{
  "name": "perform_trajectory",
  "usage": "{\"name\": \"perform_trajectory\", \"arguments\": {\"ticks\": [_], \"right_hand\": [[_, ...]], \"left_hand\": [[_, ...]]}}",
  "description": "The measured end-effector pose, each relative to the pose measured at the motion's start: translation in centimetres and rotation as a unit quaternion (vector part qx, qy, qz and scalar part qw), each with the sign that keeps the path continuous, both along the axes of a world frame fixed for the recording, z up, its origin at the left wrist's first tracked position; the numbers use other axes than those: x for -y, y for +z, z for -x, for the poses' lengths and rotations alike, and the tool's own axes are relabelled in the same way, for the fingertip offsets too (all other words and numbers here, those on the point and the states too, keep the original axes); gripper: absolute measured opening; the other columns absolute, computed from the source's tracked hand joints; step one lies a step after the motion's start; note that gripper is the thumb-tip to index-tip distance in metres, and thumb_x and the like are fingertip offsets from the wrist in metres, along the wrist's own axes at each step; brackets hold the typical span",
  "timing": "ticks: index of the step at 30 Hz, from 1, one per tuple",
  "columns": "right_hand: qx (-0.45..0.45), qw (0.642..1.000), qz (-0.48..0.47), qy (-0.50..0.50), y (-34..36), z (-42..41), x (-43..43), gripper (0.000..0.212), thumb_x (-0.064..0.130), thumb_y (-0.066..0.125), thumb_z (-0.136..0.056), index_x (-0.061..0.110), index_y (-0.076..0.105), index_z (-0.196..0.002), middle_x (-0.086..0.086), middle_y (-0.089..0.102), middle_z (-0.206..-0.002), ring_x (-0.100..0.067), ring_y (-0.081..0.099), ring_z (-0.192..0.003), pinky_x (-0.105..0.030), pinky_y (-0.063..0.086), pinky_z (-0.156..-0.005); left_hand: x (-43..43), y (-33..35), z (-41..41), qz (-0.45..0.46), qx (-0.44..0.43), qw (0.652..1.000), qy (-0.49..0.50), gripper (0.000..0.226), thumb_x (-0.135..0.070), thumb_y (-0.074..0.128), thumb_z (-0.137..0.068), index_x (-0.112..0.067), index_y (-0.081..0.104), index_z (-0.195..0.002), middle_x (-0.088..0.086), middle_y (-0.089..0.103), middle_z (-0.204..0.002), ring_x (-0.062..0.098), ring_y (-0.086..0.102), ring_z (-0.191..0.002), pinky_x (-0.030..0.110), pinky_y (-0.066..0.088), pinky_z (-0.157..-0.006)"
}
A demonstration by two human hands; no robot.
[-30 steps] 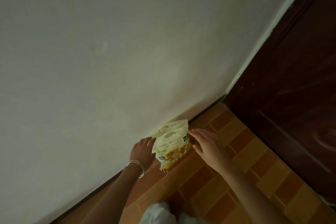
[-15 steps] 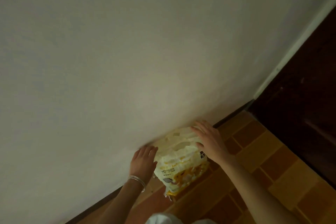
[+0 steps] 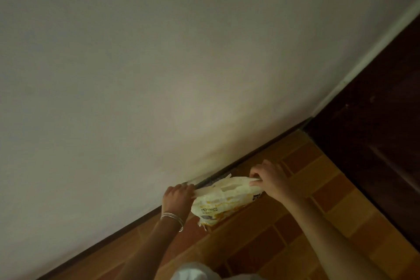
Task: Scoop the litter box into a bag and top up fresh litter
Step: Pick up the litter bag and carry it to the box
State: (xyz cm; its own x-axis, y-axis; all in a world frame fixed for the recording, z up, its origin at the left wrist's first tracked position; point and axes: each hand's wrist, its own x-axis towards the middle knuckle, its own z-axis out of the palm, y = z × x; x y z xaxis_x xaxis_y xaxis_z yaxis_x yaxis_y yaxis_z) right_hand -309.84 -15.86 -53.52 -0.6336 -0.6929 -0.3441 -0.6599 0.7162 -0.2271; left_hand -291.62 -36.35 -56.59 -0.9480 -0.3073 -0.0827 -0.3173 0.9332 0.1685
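Litter bag: on the tiled floor beside the wall.
Left hand: fingers curled, pinching the bag's top-left corner.
Right hand: fingers curled, pinching its top-right corner.

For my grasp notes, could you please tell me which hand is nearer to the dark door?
Right. The right hand grips the litter bag at its end towards the dark door; the left hand grips the opposite end, by the wall.

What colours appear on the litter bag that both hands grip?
Pale cream with yellow-orange patches and dark lettering on the litter bag, seen in the head view.
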Motion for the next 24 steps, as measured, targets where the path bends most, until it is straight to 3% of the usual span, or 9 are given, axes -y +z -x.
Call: {"name": "perform_trajectory", "arguments": {"ticks": [5, 11, 14, 16, 24], "right_hand": [[-0.041, 0.999, 0.025, -0.007, 6.5, -1.6, -1.4, 0.022, 0.039, 0.060, -0.083, 0.025, 0.060, -0.099, 0.012, 0.060, -0.104, -0.011, 0.047, -0.107, -0.032, 0.033, -0.094], [-0.041, 0.997, 0.061, 0.023, 19.4, -3.3, -2.7, 0.025, 0.037, 0.056, -0.087, 0.018, 0.056, -0.105, 0.009, 0.051, -0.105, -0.011, 0.050, -0.100, -0.028, 0.034, -0.092], [-0.042, 0.993, 0.104, 0.042, 27.1, -4.3, -3.4, 0.024, 0.041, 0.053, -0.085, 0.017, 0.057, -0.089, 0.013, 0.044, -0.089, -0.011, 0.052, -0.082, -0.028, 0.044, -0.078], [-0.062, 0.985, 0.149, 0.059, 32.2, -5.0, -3.7, 0.027, 0.043, 0.049, -0.082, 0.017, 0.056, -0.079, 0.016, 0.042, -0.080, -0.008, 0.051, -0.070, -0.023, 0.041, -0.067], [-0.135, 0.938, 0.289, 0.134, 50.1, -7.5, -3.5, 0.028, 0.042, 0.052, -0.086, 0.016, 0.057, -0.079, 0.018, 0.046, -0.075, -0.003, 0.048, -0.066, -0.021, 0.034, -0.065]], "left_hand": [[-1.0, 6.8, -1.4, 0.009, -0.021, 1.000, -0.019, 0.044, -0.033, 0.094, -0.026, -0.023, 0.066, -0.059, -0.008, 0.057, -0.046, 0.013, 0.056, -0.039, 0.016, 0.041, -0.040], [-0.7, 20.7, -2.9, 0.023, -0.078, 0.996, -0.038, 0.039, -0.025, 0.093, -0.036, -0.021, 0.061, -0.058, -0.008, 0.055, -0.048, 0.014, 0.054, -0.042, 0.017, 0.036, -0.036], [-0.6, 28.4, -4.1, 0.037, -0.103, 0.993, -0.041, 0.038, -0.023, 0.093, -0.039, -0.021, 0.061, -0.059, -0.009, 0.053, -0.049, 0.013, 0.054, -0.043, 0.017, 0.034, -0.035], [-0.6, 33.4, -4.9, 0.048, -0.119, 0.991, -0.041, 0.036, -0.022, 0.092, -0.043, -0.021, 0.061, -0.061, -0.009, 0.053, -0.051, 0.013, 0.054, -0.045, 0.017, 0.034, -0.034], [-0.9, 51.5, -9.1, 0.123, -0.203, 0.971, -0.018, 0.026, -0.020, 0.085, -0.060, -0.019, 0.060, -0.068, -0.008, 0.053, -0.055, 0.014, 0.053, -0.049, 0.024, 0.036, -0.035]]}}
